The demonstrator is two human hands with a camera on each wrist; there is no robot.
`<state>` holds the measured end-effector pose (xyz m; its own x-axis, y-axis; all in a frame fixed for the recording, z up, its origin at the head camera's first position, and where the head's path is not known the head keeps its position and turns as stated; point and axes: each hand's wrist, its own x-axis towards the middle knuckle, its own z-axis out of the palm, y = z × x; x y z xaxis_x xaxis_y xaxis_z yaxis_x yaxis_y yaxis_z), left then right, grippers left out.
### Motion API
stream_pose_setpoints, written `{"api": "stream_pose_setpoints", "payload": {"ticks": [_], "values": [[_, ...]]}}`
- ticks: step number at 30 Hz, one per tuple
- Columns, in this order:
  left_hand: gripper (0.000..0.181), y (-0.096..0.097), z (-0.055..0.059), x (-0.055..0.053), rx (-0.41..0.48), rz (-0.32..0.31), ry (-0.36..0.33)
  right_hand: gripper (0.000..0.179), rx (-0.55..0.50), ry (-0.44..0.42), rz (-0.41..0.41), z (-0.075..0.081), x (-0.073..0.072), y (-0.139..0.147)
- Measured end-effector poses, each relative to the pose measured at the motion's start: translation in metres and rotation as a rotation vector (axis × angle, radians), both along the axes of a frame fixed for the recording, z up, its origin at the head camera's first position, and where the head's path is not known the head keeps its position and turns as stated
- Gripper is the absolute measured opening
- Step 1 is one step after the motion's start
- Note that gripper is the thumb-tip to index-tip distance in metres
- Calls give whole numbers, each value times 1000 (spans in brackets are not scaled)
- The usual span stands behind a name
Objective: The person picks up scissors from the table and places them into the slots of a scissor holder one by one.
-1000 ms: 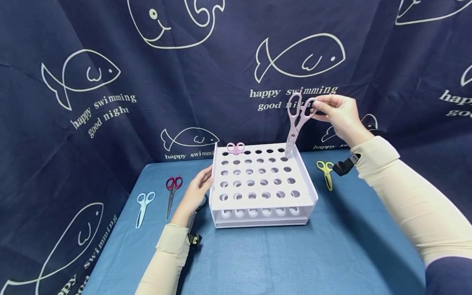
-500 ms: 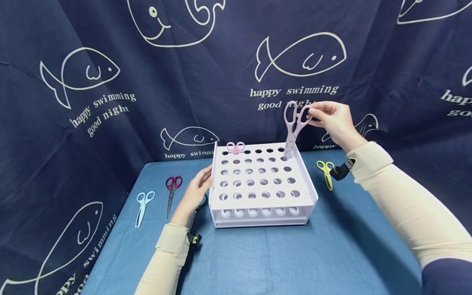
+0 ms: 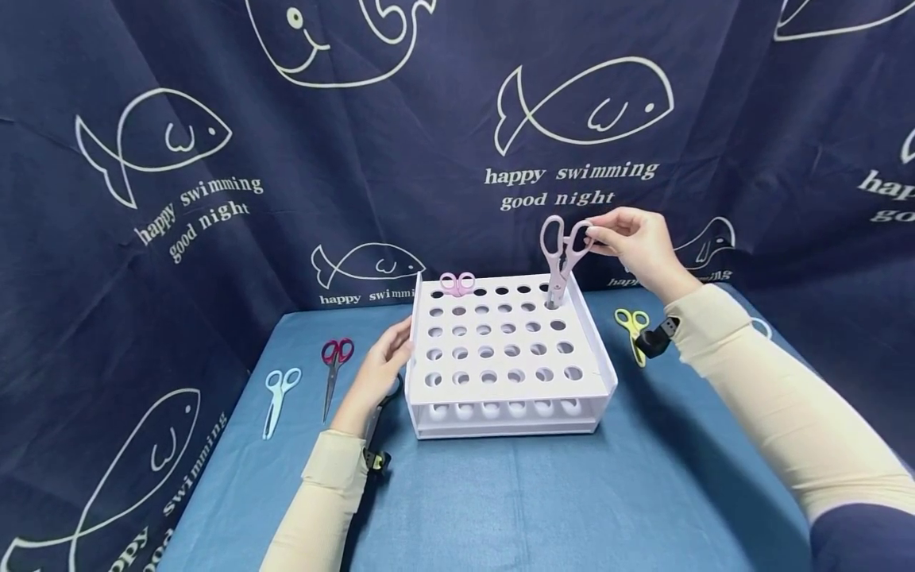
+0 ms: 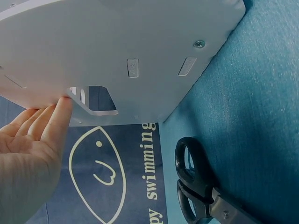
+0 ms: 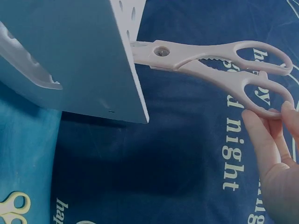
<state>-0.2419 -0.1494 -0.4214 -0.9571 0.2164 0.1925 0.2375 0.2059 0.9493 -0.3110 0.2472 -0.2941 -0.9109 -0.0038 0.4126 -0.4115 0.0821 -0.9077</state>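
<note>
My right hand (image 3: 636, 248) pinches one handle loop of large pale pink scissors (image 3: 558, 274). Their blades point down into a hole near the back right corner of the white rack (image 3: 500, 395). In the right wrist view the pivot of these kitchen scissors (image 5: 182, 55) shows just above the rack's top, thumb and fingertips at the lower loop. My left hand (image 3: 382, 369) rests against the rack's left side; in the left wrist view its straight fingers (image 4: 56, 123) touch the side panel by a cutout. Small pink scissors (image 3: 457, 291) stand in the back row.
Light blue scissors (image 3: 275, 397) and red-handled scissors (image 3: 332, 365) lie on the blue cloth at left. Black-handled scissors (image 4: 198, 172) lie close beside the rack, partly behind my left arm. Yellow scissors (image 3: 634, 330) lie to the right. A dark fish-print curtain (image 3: 457, 143) hangs behind.
My right hand has moved down and slightly left, lowering the large pink scissors deeper into the hole. The left hand and the rack have stayed put.
</note>
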Motion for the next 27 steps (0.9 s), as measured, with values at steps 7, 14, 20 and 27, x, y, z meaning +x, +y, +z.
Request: {"api": "stream_pose_setpoints", "payload": {"ticks": [7, 14, 20, 27], "values": [[48, -1, 1, 0, 3, 5, -19, 7, 71, -2, -14, -9, -4, -2], [48, -1, 1, -1, 3, -5, -5, 11, 127, 1, -39, -15, -5, -5], [48, 0, 2, 0, -3, -2, -7, 9, 102, -14, -15, -19, -6, -6], [48, 1, 2, 0, -11, 10, -8, 13, 94, -19, -11, -22, -5, -5]]}}
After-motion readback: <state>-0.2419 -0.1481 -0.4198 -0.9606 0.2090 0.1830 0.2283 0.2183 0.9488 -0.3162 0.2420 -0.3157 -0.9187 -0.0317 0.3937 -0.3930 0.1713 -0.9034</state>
